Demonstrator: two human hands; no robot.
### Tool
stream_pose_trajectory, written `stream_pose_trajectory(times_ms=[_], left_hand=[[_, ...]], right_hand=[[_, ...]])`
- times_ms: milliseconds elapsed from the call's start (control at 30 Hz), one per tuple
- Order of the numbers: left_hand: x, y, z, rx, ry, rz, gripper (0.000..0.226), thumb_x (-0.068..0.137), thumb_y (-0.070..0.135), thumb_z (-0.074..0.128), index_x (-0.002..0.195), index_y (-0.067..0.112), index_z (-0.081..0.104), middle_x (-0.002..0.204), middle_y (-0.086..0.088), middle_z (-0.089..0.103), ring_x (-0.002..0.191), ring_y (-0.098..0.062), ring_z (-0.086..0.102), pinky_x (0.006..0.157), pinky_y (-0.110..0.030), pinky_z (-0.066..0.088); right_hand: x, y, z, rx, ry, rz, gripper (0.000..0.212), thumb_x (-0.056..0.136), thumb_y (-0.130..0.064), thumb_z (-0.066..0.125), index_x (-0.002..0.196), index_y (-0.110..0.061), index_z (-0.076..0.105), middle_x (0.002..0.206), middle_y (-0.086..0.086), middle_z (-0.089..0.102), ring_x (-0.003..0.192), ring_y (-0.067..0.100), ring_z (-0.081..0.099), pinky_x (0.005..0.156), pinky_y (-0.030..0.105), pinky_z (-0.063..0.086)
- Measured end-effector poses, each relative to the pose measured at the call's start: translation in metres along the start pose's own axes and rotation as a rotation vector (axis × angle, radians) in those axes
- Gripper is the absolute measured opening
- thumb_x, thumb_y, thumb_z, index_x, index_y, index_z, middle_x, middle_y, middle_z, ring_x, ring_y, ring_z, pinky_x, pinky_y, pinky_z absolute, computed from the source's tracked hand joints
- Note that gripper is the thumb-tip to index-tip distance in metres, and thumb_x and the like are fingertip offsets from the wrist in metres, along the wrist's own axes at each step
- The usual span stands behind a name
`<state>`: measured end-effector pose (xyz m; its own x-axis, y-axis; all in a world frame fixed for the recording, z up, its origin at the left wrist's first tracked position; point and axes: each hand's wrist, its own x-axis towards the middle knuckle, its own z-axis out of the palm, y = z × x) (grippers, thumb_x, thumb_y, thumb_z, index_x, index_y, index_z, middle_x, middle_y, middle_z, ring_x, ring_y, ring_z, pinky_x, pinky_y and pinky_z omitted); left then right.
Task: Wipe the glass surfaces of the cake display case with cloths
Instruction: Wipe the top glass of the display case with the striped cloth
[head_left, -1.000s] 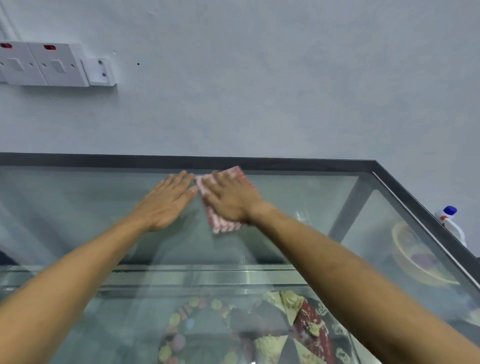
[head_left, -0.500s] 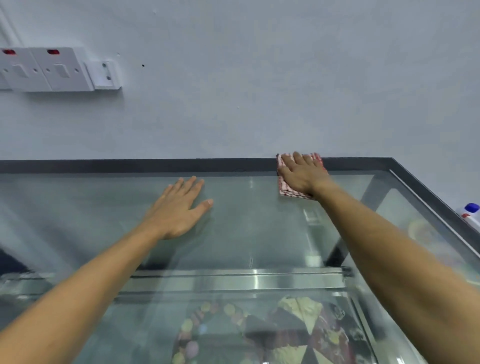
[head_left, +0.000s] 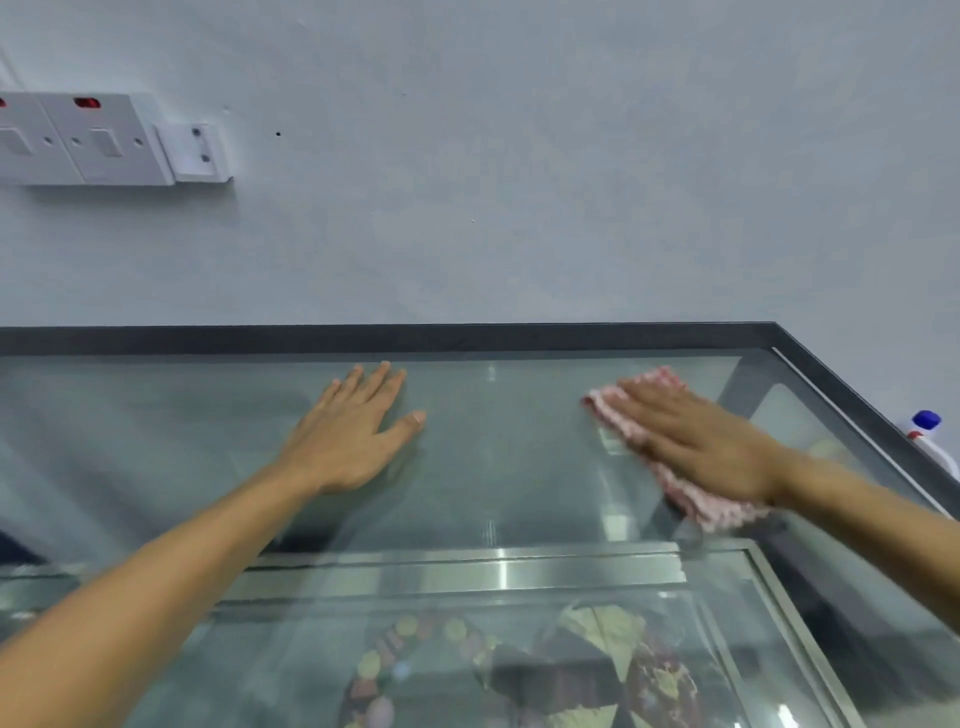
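The glass top (head_left: 498, 467) of the cake display case fills the lower half of the view, framed by a dark rim (head_left: 467, 338) along the wall. My left hand (head_left: 353, 436) lies flat on the glass near the middle, fingers straight and holding nothing. My right hand (head_left: 696, 441) presses flat on a folded red-and-white checked cloth (head_left: 701, 506) near the right corner of the glass. The cloth shows beyond my fingertips and under my palm. Decorated cakes (head_left: 519, 670) are visible through the glass below.
A grey wall (head_left: 519, 182) rises directly behind the case, with white switch sockets (head_left: 93, 140) at upper left. A white bottle with a blue cap (head_left: 927, 431) stands beyond the case's right edge. A metal shelf rail (head_left: 467, 571) runs inside the case.
My right hand slid the cloth from the middle beside my left hand out to the back rim, then toward me along the right side. My left hand stayed flat in place.
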<state>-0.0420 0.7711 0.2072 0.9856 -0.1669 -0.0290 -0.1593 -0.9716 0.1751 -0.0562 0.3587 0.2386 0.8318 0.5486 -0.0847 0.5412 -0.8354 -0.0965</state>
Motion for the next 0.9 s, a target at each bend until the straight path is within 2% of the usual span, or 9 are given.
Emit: stream_pose_trajectory(times_ms=[100, 167, 300, 367, 467, 600, 700, 767, 900], left_hand=[[0.007, -0.010, -0.005, -0.014, -0.045, 0.049, 0.101, 0.082, 0.092, 0.005, 0.166, 0.036, 0.004, 0.172, 0.016, -0.006, 0.160, -0.013, -0.005, 0.130, -0.036, -0.003], [0.014, -0.016, -0.008, -0.018, -0.064, 0.057, 0.082, 0.095, 0.081, 0.011, 0.165, 0.039, 0.004, 0.172, 0.016, -0.005, 0.160, -0.012, -0.007, 0.130, -0.035, -0.004], [0.020, -0.015, -0.010, -0.077, -0.056, 0.059, 0.062, 0.109, 0.056, 0.010, 0.166, 0.034, 0.000, 0.172, 0.016, -0.010, 0.158, -0.008, -0.012, 0.130, -0.033, -0.007], [0.019, -0.016, -0.009, -0.110, -0.055, 0.050, 0.072, 0.104, 0.063, 0.005, 0.166, 0.028, -0.002, 0.171, 0.015, -0.013, 0.157, -0.006, -0.014, 0.129, -0.032, -0.008], [0.022, -0.019, -0.008, -0.043, -0.058, 0.061, 0.091, 0.092, 0.081, 0.004, 0.166, 0.029, -0.002, 0.171, 0.017, -0.011, 0.158, -0.006, -0.012, 0.129, -0.032, -0.007], [0.020, -0.019, -0.006, -0.040, -0.052, 0.055, 0.101, 0.085, 0.089, 0.001, 0.167, 0.030, -0.001, 0.171, 0.017, -0.009, 0.158, -0.005, -0.011, 0.130, -0.034, -0.005], [0.020, -0.016, -0.008, -0.048, -0.053, 0.043, 0.093, 0.090, 0.081, 0.006, 0.167, 0.029, -0.001, 0.172, 0.016, -0.008, 0.158, -0.005, -0.011, 0.130, -0.034, -0.005], [0.020, -0.016, -0.008, -0.050, -0.048, 0.041, 0.092, 0.090, 0.080, 0.005, 0.167, 0.029, -0.001, 0.172, 0.016, -0.008, 0.158, -0.005, -0.011, 0.130, -0.034, -0.005], [0.021, -0.016, -0.008, -0.127, -0.049, 0.021, 0.095, 0.087, 0.079, 0.000, 0.166, 0.027, -0.004, 0.171, 0.017, -0.011, 0.157, -0.002, -0.013, 0.130, -0.032, -0.005]], right_hand=[[0.069, 0.044, -0.001, 0.022, 0.064, 0.290, 0.077, 0.091, -0.072, -0.005, 0.161, -0.042, -0.003, 0.173, -0.008, -0.001, 0.158, 0.009, -0.007, 0.127, 0.033, -0.012], [0.122, 0.024, 0.003, 0.018, 0.087, 0.440, 0.072, 0.099, -0.066, 0.005, 0.165, -0.036, 0.005, 0.174, 0.000, 0.002, 0.160, 0.022, 0.001, 0.129, 0.044, -0.006], [0.166, -0.113, 0.017, 0.021, 0.063, 0.127, 0.062, 0.107, -0.055, 0.013, 0.165, -0.036, 0.004, 0.174, 0.002, 0.000, 0.160, 0.026, -0.001, 0.128, 0.046, -0.009], [0.131, -0.148, 0.022, 0.006, 0.068, -0.020, 0.059, 0.109, -0.052, 0.016, 0.165, -0.035, 0.004, 0.174, 0.001, 0.001, 0.160, 0.024, -0.003, 0.129, 0.043, -0.007], [0.043, -0.125, 0.025, 0.008, 0.082, -0.216, 0.057, 0.106, -0.059, 0.010, 0.162, -0.047, 0.001, 0.173, -0.011, -0.004, 0.159, 0.010, -0.011, 0.128, 0.033, -0.011], [0.027, -0.010, 0.005, 0.002, 0.010, 0.016, 0.059, 0.095, -0.073, -0.002, 0.151, -0.058, -0.006, 0.171, -0.016, -0.004, 0.155, -0.001, -0.015, 0.126, 0.025, -0.014], [0.084, 0.041, -0.001, 0.021, 0.048, 0.301, 0.074, 0.094, -0.072, 0.000, 0.161, -0.041, -0.002, 0.174, -0.005, 0.002, 0.159, 0.010, -0.005, 0.128, 0.034, -0.009], [0.134, 0.030, -0.001, -0.043, 0.095, 0.408, 0.072, 0.098, -0.064, 0.002, 0.164, -0.037, 0.006, 0.174, 0.001, 0.008, 0.160, 0.024, 0.007, 0.129, 0.047, -0.002], [0.195, -0.088, 0.009, -0.028, 0.089, 0.164, 0.058, 0.109, -0.049, 0.011, 0.165, -0.035, 0.004, 0.174, 0.005, 0.007, 0.160, 0.028, 0.007, 0.127, 0.053, -0.001]])
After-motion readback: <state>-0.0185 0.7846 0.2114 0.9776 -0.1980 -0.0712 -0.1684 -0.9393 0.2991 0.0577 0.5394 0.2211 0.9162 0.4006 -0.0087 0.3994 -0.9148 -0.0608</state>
